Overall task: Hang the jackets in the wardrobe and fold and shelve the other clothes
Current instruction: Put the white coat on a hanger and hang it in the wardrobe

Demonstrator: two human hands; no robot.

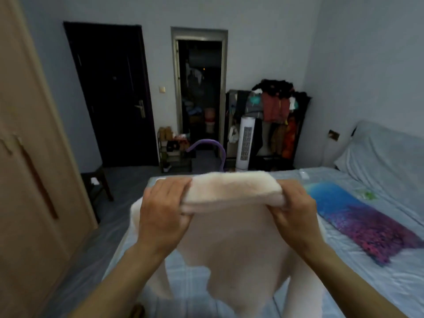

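Left hand (164, 206) and right hand (292, 206) raised forward, fingers curled, gripping, forearms outstretched

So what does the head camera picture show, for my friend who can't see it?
Two hands, left hand and right hand, grip a fluffy cream garment, folding its top edge over a blue bed. A wardrobe stands left.

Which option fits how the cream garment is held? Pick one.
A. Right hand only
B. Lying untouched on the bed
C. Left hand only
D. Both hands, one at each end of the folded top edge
D: the left hand and right hand each grip an end of the cream garment.
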